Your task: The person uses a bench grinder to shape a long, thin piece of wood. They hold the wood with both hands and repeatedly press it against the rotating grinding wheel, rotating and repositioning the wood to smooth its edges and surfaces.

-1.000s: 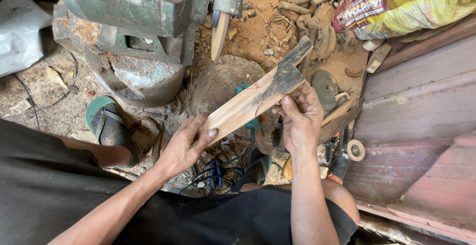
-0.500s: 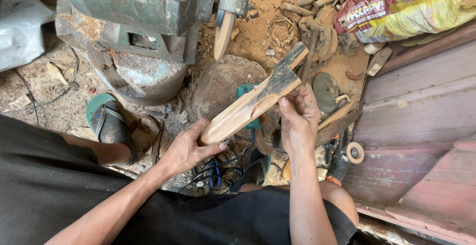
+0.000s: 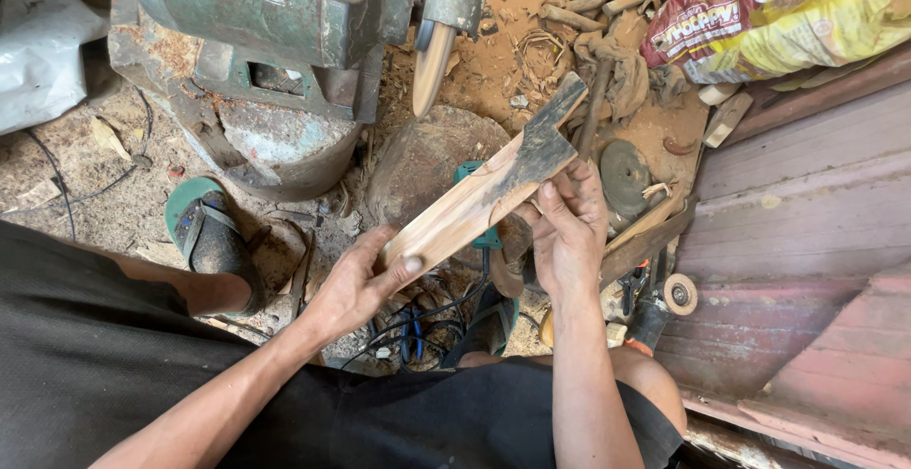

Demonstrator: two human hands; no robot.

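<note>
I hold a long flat piece of wood (image 3: pixel 484 194) slantwise in front of me; its near end is pale and its far end dark, with a narrow tongue sticking out. My left hand (image 3: pixel 356 284) grips the near lower end, thumb on top. My right hand (image 3: pixel 567 227) holds the dark upper part from the right, fingers curled along its edge. The wood hangs above a round stone block (image 3: pixel 418 160) on the sawdust floor.
A green bench grinder (image 3: pixel 266 13) with its wheel (image 3: pixel 432 65) stands ahead on a drum. A yellow sack (image 3: pixel 778 9) lies top right, a reddish wooden wall (image 3: pixel 807 241) at the right. Cables, a power tool (image 3: pixel 655 303), wood scraps and my sandalled foot (image 3: pixel 204 236) surround me.
The piece of wood has tilted and shifted slightly toward me. Both hands keep their grip, with my left hand sliding a little along the near end.
</note>
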